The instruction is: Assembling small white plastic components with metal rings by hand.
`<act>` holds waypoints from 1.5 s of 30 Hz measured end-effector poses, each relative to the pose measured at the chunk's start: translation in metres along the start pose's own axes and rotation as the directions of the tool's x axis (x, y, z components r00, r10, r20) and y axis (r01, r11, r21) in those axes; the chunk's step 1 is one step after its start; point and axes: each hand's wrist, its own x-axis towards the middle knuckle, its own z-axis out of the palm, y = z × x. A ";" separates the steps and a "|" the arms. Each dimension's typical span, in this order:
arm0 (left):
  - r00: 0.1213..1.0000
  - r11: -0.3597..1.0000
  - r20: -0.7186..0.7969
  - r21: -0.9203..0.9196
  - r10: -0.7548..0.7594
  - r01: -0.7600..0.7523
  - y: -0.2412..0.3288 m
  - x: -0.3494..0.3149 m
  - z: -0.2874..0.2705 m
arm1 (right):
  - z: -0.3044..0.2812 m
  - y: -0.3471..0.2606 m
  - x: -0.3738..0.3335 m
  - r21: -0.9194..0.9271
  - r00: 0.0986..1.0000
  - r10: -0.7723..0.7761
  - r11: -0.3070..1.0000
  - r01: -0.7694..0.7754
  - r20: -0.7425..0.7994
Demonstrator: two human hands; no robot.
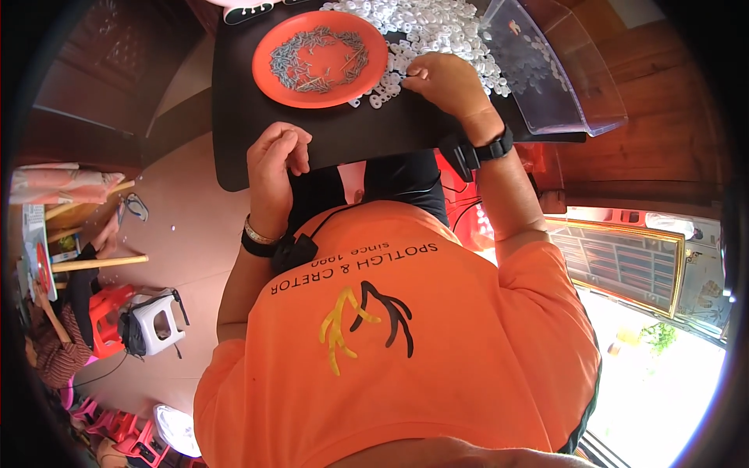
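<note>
My left hand [275,160] hovers by the near edge of the black table [335,129], its fingers curled in toward the thumb. Whatever it may hold is hidden. Over to the right, my right hand [449,84] reaches down to the table with fingers bent together beside small white plastic clips [437,27] with holes. Its fingertips touch or nearly touch a few of them; what they grip, if anything, does not show. Between and beyond the hands lies a round orange-red plate [269,74], with many thin grey nails or screws [287,66] spread in a ring on it.
A clear plastic bin [581,97] with some white pieces in it stands tilted at the table's right. At far left, another person [58,343] sits near red and white stools [160,324]. A gold-framed panel [624,261] is at right.
</note>
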 end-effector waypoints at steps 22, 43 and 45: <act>0.986 0.995 0.164 0.103 -0.019 0.002 0.005 -0.001 0.018 | -0.001 -0.084 -0.024 0.799 0.983 -0.159 0.601 0.023 0.092; 0.971 0.947 0.191 -0.260 -0.140 0.188 -0.001 0.007 0.009 | 0.011 -0.121 -0.034 0.831 0.967 -0.252 0.532 0.163 -0.029; 0.973 0.942 0.196 -0.286 -0.121 0.175 0.000 0.007 0.011 | 0.013 -0.122 -0.033 0.925 0.973 -0.221 0.355 0.138 -0.060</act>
